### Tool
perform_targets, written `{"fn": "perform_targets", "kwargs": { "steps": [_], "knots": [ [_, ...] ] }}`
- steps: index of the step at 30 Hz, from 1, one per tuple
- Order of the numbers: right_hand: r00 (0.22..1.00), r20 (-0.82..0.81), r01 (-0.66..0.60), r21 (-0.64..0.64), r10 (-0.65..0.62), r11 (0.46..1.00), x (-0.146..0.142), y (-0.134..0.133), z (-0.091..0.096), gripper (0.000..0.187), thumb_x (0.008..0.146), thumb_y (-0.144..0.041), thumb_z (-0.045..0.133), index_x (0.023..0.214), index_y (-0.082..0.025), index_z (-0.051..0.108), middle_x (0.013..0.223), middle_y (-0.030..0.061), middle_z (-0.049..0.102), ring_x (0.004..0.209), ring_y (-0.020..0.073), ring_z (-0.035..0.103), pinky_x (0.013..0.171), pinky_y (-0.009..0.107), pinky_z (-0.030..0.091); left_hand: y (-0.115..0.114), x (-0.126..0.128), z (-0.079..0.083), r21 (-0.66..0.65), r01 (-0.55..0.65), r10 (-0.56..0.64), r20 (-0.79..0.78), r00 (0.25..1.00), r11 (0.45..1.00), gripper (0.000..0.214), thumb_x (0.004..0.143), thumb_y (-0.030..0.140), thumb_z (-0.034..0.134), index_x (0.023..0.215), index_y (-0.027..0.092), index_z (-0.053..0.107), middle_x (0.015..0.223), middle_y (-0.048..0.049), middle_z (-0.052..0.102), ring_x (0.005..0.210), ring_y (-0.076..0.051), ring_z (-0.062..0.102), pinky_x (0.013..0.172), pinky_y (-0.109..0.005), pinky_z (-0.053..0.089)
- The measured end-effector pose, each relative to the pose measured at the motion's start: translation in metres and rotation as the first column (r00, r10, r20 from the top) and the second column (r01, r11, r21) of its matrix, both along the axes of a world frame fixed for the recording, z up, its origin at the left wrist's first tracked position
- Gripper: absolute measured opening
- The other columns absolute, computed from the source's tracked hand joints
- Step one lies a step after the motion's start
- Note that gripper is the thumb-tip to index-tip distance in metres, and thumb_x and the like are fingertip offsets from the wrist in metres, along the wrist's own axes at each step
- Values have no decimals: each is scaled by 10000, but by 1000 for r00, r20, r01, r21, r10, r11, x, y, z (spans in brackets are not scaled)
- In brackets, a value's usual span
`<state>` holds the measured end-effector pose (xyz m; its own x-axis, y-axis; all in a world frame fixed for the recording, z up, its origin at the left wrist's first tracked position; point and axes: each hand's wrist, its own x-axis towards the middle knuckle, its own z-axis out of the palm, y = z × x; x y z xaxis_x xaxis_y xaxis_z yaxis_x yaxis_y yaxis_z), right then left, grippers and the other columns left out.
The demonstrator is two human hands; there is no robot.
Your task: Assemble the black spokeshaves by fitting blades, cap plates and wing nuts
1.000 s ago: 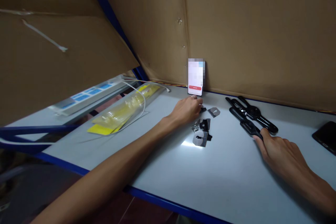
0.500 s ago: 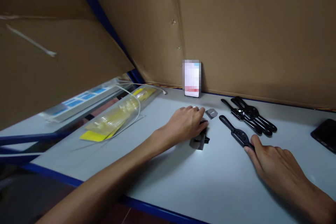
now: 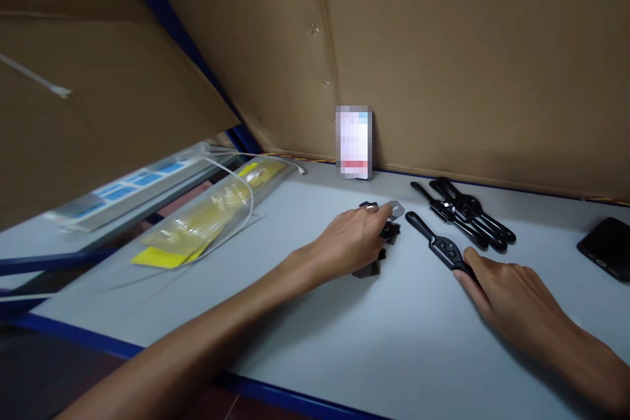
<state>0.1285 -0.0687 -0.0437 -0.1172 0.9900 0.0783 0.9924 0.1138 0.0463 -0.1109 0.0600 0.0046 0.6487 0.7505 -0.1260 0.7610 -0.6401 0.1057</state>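
My left hand (image 3: 352, 239) lies over a small heap of black and grey metal parts (image 3: 388, 231) in the middle of the pale table (image 3: 315, 335); its fingers curl down onto them and hide most of the heap. A grey metal plate (image 3: 396, 209) shows just past the fingertips. My right hand (image 3: 506, 295) rests flat on the table with its fingertips on the near end of a single black handled tool (image 3: 440, 246). Several more black tools of the same kind (image 3: 465, 211) lie in a bunch behind it.
A phone (image 3: 354, 141) stands upright against the cardboard back wall (image 3: 467, 59). A dark phone (image 3: 605, 248) lies flat at the far right. A clear bag with yellow contents (image 3: 216, 216) and a white cable (image 3: 246, 187) lie at the left. The table has a blue front edge (image 3: 290, 397).
My left hand drew back from near the standing phone onto the heap of small parts. My right hand slid one black tool out of the bunch toward me.
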Motion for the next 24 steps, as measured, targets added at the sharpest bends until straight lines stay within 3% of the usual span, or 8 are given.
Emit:
{"fn": "perform_targets", "kwargs": {
  "steps": [7, 12, 15, 20, 22, 24],
  "knots": [
    [1000, -25, -12, -11, 12, 1000, -1, 1, 3, 228, 1036, -349, 368, 929, -220, 523, 614, 13, 646, 472, 203, 593, 505, 314, 207, 7, 3, -14, 25, -46, 42, 124, 991, 999, 303, 949, 280, 509, 1221, 166, 578, 1068, -134, 686, 893, -276, 657, 671, -364, 419],
    [1000, -23, -7, -17, 6, 1000, 0, 3, 3, 234, 1034, -362, 378, 938, -217, 534, 604, 10, 639, 470, 207, 590, 501, 309, 206, 12, 3, -17, 41, -24, 19, 120, 993, 999, 270, 937, 238, 533, 1185, 177, 619, 1091, -139, 651, 943, -279, 650, 709, -359, 451],
    [1000, -23, -8, -16, 8, 1000, 0, 3, 3, 229, 1033, -350, 378, 942, -217, 541, 616, 7, 644, 468, 196, 585, 498, 306, 206, 13, 1, -15, 20, 31, -33, 128, 991, 999, 294, 932, 195, 529, 1211, 180, 617, 1129, -133, 631, 984, -269, 637, 753, -352, 467],
    [1000, -19, -22, 21, 23, 1000, 2, 2, 4, 248, 1016, -351, 377, 916, -216, 559, 587, 19, 631, 429, 183, 548, 491, 309, 181, 17, -11, 0, -56, 223, -216, 114, 970, 973, 278, 861, 128, 580, 1106, 201, 687, 1175, -104, 648, 1068, -245, 618, 881, -340, 472],
    [1000, -14, -14, 32, 15, 999, 3, 2, 4, 261, 1011, -356, 371, 897, -219, 561, 576, 23, 626, 416, 180, 530, 494, 315, 170, 22, -16, 6, 6, 168, -168, 79, 983, 986, 346, 822, 66, 562, 1103, 215, 699, 1155, -93, 669, 1067, -251, 627, 884, -348, 472],
    [1000, -12, -11, 34, 12, 999, 4, 2, 4, 273, 1009, -361, 362, 890, -222, 563, 568, 25, 620, 410, 178, 518, 493, 319, 167, 29, -18, 9, 127, -6, -4, 81, 997, 992, 396, 830, 43, 523, 1154, 204, 682, 1160, -106, 677, 1030, -266, 645, 837, -357, 481]
  ]
}}
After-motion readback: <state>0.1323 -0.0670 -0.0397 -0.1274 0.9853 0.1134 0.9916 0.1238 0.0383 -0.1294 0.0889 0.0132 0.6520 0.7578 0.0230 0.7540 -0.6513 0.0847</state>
